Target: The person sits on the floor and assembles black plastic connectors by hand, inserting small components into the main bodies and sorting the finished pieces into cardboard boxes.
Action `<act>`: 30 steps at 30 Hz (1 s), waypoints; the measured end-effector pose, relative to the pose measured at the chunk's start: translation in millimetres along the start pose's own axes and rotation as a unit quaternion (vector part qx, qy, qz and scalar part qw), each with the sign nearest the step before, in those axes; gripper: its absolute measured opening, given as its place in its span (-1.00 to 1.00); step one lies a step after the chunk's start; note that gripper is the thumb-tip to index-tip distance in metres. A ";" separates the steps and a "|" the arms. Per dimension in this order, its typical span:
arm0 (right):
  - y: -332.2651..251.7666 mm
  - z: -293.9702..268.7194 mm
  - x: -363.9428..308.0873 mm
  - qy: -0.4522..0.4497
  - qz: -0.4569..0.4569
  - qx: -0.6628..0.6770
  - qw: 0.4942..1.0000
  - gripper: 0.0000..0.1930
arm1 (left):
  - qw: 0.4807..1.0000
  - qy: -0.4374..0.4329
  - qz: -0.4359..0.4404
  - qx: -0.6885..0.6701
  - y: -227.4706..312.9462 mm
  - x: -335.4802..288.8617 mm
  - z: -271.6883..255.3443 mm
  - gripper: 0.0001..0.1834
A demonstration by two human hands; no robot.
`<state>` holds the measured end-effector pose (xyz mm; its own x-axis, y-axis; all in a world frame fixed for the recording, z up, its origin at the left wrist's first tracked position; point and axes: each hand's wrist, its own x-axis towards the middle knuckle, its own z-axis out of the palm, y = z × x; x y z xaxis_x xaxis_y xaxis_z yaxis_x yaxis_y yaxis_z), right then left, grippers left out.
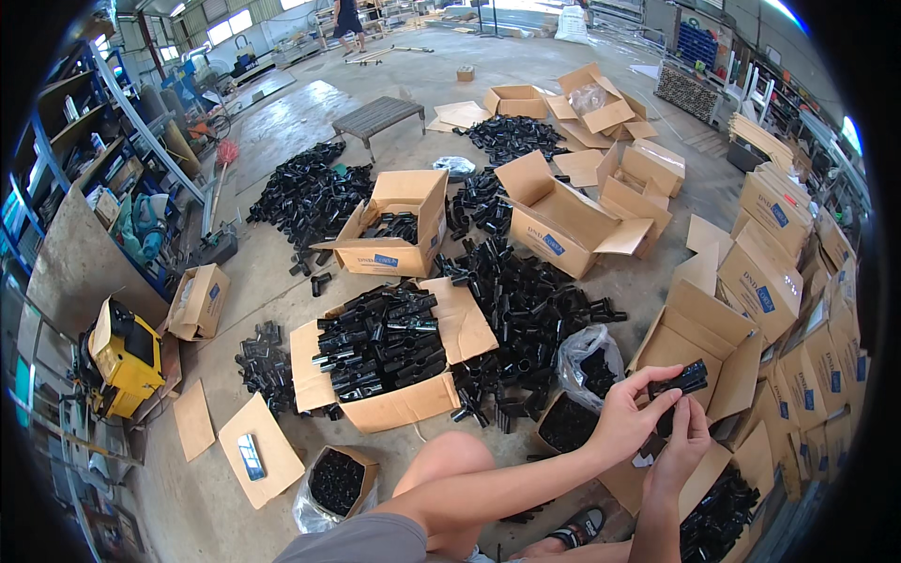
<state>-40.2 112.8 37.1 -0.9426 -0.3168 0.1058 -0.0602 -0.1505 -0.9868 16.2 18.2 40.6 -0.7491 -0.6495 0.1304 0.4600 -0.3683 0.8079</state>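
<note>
A black branched plastic fitting is held up at the right, over an open cardboard box. My left hand reaches across from the left, with its thumb and fingers closed on the fitting's near end. From below, my right hand has its fingers closed at the fitting's lower part, which the fingers partly hide. Beneath the hands, an open box shows its bare inner walls. Close to my left wrist are a clear plastic bag of black parts and a box of small black pieces.
A box packed with black fittings stands in front of me, with loose heaps around it. Stacked cartons line the right. A phone lies on cardboard at the left. A low metal table and a person are farther off.
</note>
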 end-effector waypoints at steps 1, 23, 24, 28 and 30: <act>0.8 -0.4 -0.1 0.000 0.000 0.000 1.000 -0.78 | 1.000 -0.001 -0.001 0.003 -0.1 0.1 -0.1 -0.65; -4.0 0.3 -4.2 -0.033 0.025 0.017 0.999 -0.82 | 0.998 0.012 0.046 0.039 -0.9 -2.0 1.3 -0.64; -7.3 7.2 -5.4 -0.021 0.005 0.017 1.000 -0.81 | 0.998 0.012 0.046 0.039 -0.1 -2.1 1.1 -0.64; 4.2 0.5 -2.6 -0.015 -0.010 0.029 0.999 -0.81 | 0.998 0.007 0.043 0.053 0.5 -3.1 1.5 -0.64; 5.7 0.1 -2.2 -0.019 -0.001 0.030 0.999 -0.81 | 0.998 0.007 0.039 0.051 -0.7 -3.0 1.9 -0.64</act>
<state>-38.5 112.6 31.2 -0.9295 -0.3510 0.1133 -0.0412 -0.2065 -0.9776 17.2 21.7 40.7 -0.7062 -0.6825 0.1884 0.4656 -0.2471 0.8498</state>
